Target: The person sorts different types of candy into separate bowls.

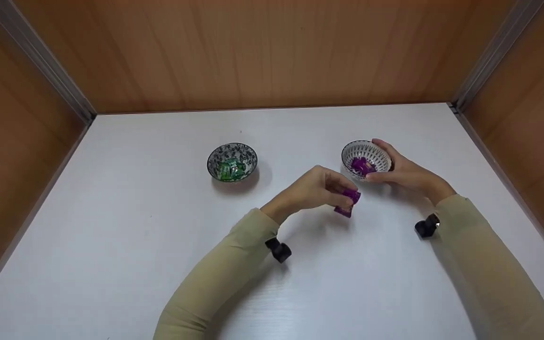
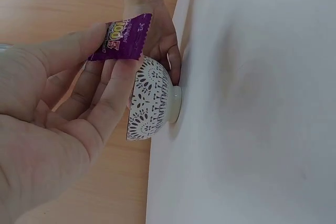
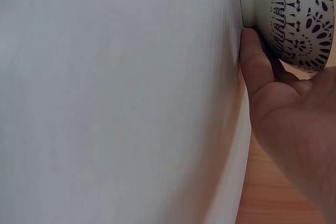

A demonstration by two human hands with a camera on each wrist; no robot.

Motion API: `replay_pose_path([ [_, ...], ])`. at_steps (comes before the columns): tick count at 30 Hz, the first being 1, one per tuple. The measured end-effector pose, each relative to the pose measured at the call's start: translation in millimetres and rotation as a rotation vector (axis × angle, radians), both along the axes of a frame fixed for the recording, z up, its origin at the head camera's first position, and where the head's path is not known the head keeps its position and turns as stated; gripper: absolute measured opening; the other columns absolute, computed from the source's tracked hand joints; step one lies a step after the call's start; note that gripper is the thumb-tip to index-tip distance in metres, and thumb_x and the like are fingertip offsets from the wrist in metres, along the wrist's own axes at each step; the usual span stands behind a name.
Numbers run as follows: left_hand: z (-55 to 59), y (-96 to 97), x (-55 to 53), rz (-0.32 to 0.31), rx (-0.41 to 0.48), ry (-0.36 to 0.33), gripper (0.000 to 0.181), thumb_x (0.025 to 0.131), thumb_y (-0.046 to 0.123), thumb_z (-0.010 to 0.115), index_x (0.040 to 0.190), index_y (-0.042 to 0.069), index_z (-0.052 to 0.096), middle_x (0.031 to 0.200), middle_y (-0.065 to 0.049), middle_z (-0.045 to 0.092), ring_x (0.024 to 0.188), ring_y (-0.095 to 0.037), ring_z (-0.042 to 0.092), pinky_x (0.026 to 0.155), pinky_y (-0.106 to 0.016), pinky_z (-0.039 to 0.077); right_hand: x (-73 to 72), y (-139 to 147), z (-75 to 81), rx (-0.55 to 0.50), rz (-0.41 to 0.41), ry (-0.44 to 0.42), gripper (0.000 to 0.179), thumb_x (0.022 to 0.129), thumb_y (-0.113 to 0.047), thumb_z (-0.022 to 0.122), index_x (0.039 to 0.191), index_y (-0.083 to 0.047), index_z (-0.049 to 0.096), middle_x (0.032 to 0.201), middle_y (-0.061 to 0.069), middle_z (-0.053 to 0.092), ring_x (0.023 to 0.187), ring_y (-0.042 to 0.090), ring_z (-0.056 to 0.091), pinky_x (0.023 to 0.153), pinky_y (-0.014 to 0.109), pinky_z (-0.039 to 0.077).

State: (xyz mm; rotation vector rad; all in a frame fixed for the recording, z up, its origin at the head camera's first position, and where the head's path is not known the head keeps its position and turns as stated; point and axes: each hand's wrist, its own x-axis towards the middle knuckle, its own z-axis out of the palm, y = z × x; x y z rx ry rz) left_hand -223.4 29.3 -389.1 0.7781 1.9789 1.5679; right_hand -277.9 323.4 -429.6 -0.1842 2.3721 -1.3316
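Observation:
My left hand pinches a purple-wrapped candy between thumb and fingers. It holds this candy above the table, just in front of the white patterned bowl. Printed lettering shows on the wrapper in the left wrist view. Around the right side of that bowl curves my right hand, its thumb at the near side and its fingers at the far side. Inside the bowl lie purple-wrapped candies. The right wrist view shows the bowl's foot close to the white surface, with a fingertip beside it.
A second bowl with a dark floral pattern stands to the left and contains green-wrapped candies. Wood-grain panels wall in the white table at the back and both sides. Each wrist carries a small black camera.

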Motion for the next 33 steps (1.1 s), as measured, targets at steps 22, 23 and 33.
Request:
replay_pose_path([
  [22,1.8,33.5,-34.6,0.351,0.179,-0.183,0.017,0.095,0.005,0.070,0.111,0.005,0.076,0.106,-0.009,0.065,0.096,-0.018,0.068,0.080,-0.031,0.060,-2.4,0.7,-0.3,-0.079,0.010,-0.014,0.110,0.087,-0.034,0.083,0.163,-0.035,0.004,0.163,0.005,0.020,0.140,0.029,0.031,0.118,0.052,0.017],
  [23,1.3,34.5,-35.5,0.358,0.174,-0.181,0.017,0.095,0.005,0.070,0.111,0.005,0.076,0.106,-0.008,0.065,0.095,-0.018,0.068,0.079,-0.029,0.060,-2.2,0.7,-0.3,-0.076,0.008,-0.014,0.109,0.087,-0.034,0.083,0.162,-0.036,0.004,0.162,0.005,0.021,0.140,0.029,0.031,0.118,0.051,0.017],
  [33,2.1,43.3,-44.6,0.524,0.291,-0.253,0.014,0.095,0.004,0.071,0.108,0.003,0.073,0.099,-0.008,0.070,0.088,-0.019,0.071,0.078,-0.027,0.060,-1.3,-0.5,0.1,-0.076,0.000,-0.033,0.109,0.088,-0.033,0.082,0.162,-0.040,0.003,0.158,0.007,0.025,0.138,0.029,0.031,0.115,0.048,0.022],
])
